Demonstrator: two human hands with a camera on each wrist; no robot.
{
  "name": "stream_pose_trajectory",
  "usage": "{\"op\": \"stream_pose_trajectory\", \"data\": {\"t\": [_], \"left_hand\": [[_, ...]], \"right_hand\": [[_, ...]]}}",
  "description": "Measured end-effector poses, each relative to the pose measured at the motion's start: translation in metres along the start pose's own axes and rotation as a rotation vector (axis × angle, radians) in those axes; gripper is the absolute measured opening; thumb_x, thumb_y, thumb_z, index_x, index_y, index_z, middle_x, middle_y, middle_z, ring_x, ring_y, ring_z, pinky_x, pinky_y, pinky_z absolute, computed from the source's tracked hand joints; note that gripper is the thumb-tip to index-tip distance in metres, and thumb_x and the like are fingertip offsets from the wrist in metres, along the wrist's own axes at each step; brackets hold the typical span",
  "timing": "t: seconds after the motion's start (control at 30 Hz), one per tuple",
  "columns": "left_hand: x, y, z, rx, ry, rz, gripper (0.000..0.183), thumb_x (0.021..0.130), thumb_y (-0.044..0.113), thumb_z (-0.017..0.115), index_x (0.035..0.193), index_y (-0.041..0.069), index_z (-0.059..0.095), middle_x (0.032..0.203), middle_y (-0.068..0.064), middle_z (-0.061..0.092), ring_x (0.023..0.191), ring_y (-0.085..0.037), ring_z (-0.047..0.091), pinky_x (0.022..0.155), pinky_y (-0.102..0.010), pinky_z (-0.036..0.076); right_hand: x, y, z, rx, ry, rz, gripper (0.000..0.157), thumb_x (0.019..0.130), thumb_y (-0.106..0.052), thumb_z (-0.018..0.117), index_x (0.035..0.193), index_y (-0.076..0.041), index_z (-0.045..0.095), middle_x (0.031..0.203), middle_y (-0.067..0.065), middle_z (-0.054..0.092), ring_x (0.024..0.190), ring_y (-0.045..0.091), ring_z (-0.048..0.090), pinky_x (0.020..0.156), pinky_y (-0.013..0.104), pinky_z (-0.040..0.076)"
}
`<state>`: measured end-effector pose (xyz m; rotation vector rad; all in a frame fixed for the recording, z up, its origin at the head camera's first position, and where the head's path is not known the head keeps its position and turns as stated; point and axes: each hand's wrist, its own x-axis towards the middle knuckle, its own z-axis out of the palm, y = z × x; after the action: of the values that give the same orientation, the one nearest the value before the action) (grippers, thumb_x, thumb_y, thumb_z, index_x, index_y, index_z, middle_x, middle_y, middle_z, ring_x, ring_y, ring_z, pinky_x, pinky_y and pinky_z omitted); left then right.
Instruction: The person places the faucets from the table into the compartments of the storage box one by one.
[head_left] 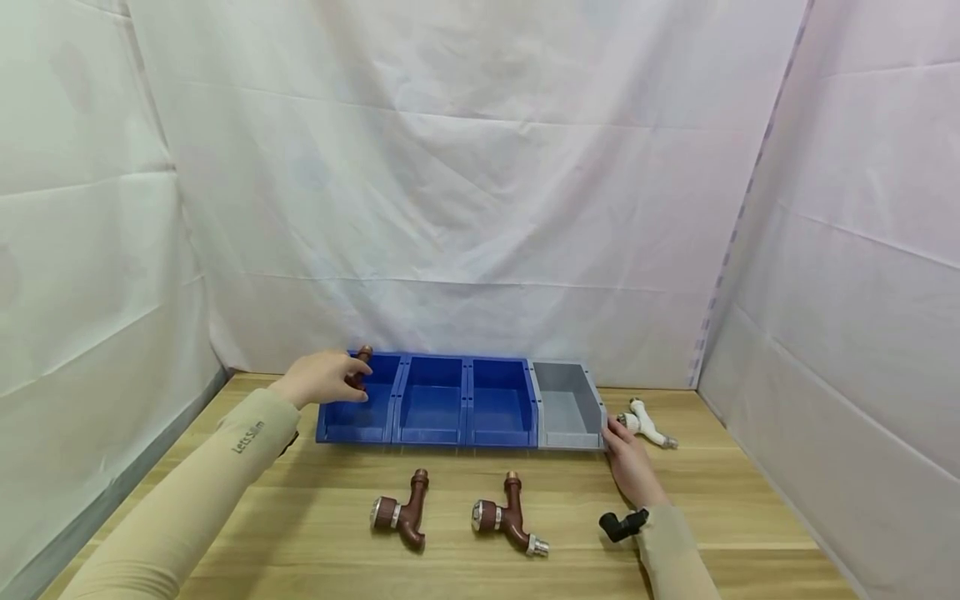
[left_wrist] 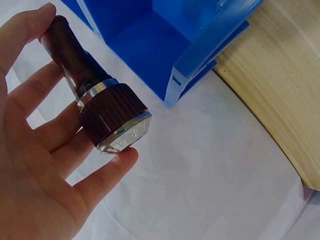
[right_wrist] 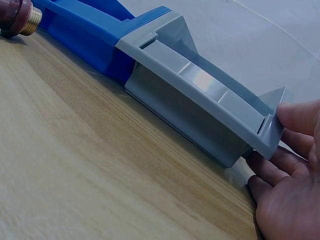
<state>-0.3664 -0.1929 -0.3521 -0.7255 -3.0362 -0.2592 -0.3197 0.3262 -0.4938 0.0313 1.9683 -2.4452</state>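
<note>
My left hand (head_left: 321,380) holds a dark brown tap (left_wrist: 112,114) over the leftmost blue bin (head_left: 354,433). In the left wrist view, the thumb is at the tap's pipe end and the fingers lie behind and under its ribbed knob, which has a silvery cap. My right hand (head_left: 633,467) grips the front right corner of the grey bin (right_wrist: 205,82) at the row's right end. Its thumb presses the bin's side, with the other fingers lower down, partly hidden. Beside that hand lies a white tap (head_left: 651,425).
Two more blue bins (head_left: 433,437) (head_left: 504,437) stand between the leftmost and the grey one. Nearer on the wooden table (head_left: 315,533) lie two brown taps (head_left: 411,517) (head_left: 513,518). White cloth (head_left: 450,208) hangs behind and on both sides.
</note>
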Motion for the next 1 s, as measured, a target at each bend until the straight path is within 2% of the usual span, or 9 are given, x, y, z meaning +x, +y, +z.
{"op": "stream_pose_trajectory", "data": {"t": [0.47, 0.73, 1.0], "left_hand": [[0.0062, 0.0001, 0.0013, -0.014, 0.002, 0.012, 0.053, 0.083, 0.042, 0.074, 0.125, 0.012, 0.066, 0.112, -0.008, 0.066, 0.103, -0.03, 0.061, 0.081, -0.052, 0.05], [0.0074, -0.0005, 0.0031, 0.024, 0.025, 0.023, 0.053, 0.081, 0.044, 0.074, 0.124, 0.014, 0.068, 0.108, -0.006, 0.066, 0.099, -0.027, 0.061, 0.078, -0.05, 0.051], [0.0077, 0.0023, 0.0034, 0.016, 0.015, 0.021, 0.053, 0.082, 0.043, 0.074, 0.125, 0.013, 0.067, 0.11, -0.006, 0.066, 0.099, -0.026, 0.061, 0.077, -0.05, 0.051]], "right_hand": [[0.0012, -0.0022, 0.0006, -0.005, -0.008, -0.02, 0.06, 0.105, -0.01, 0.038, 0.153, 0.004, 0.005, 0.16, 0.017, 0.005, 0.146, 0.024, 0.006, 0.117, 0.036, 0.009], [0.001, -0.0015, 0.0002, -0.01, -0.04, -0.045, 0.058, 0.106, -0.012, 0.038, 0.153, 0.004, 0.007, 0.16, 0.016, 0.006, 0.146, 0.023, 0.007, 0.117, 0.036, 0.01], [0.0014, -0.0009, 0.0009, -0.008, -0.028, -0.049, 0.058, 0.106, -0.011, 0.039, 0.153, 0.005, 0.009, 0.159, 0.018, 0.009, 0.146, 0.024, 0.009, 0.117, 0.036, 0.011]]}}
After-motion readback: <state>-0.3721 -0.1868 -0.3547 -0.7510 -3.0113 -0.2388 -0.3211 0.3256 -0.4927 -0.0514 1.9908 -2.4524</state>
